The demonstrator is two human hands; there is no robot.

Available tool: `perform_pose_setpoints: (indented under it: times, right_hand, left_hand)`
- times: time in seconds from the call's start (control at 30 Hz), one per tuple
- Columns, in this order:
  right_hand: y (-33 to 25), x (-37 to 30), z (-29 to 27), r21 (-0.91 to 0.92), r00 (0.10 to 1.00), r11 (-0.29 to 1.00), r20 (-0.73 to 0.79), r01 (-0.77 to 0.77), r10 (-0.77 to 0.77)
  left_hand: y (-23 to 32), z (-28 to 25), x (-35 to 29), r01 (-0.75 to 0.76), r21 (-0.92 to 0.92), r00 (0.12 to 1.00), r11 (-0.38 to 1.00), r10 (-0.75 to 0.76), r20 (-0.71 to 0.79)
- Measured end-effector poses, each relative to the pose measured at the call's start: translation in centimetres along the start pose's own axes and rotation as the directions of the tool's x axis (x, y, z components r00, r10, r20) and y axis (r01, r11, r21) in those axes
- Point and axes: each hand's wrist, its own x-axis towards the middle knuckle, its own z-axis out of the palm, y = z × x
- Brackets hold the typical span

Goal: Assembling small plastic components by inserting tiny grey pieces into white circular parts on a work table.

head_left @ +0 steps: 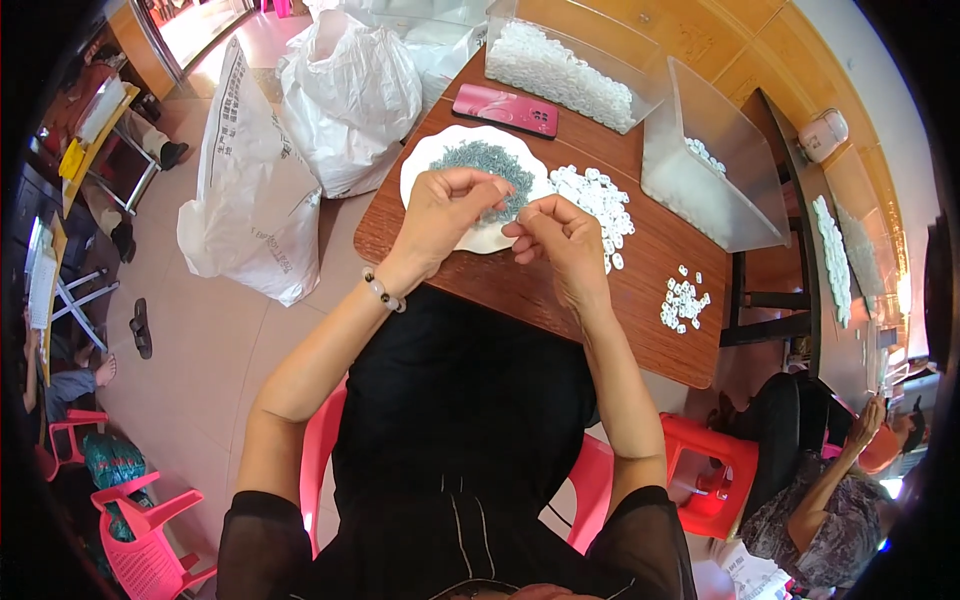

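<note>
My left hand (447, 215) hovers over a white scalloped plate (432, 158) that holds a heap of small grey metal pieces (480, 160); its fingers are curled, pinching something too small to make out. My right hand (557, 237) is beside it at the plate's right edge, fingertips pinched together on a tiny item I cannot identify. The two hands almost touch. A pile of small white plastic rings (597, 200) lies just right of the plate on the brown wooden table (520, 290). A smaller cluster of white pieces (683, 300) sits near the table's right edge.
A pink phone (505, 110) lies behind the plate. Two clear plastic bins (565, 60) (715, 165) hold white parts at the back. Large white sacks (255, 170) stand on the floor to the left. Pink chairs (140, 520) and another seated person (830, 480) are nearby.
</note>
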Motion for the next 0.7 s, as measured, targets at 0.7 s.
perform_pose_setpoints:
  times: [0.7]
  right_hand:
    - [0.3, -0.3, 2.0, 0.122, 1.0, 0.992, -0.021, 0.023, -0.021]
  left_hand:
    - [-1.0, -0.3, -0.9, -0.138, -0.054, 0.99, 0.989, 0.14, 0.025]
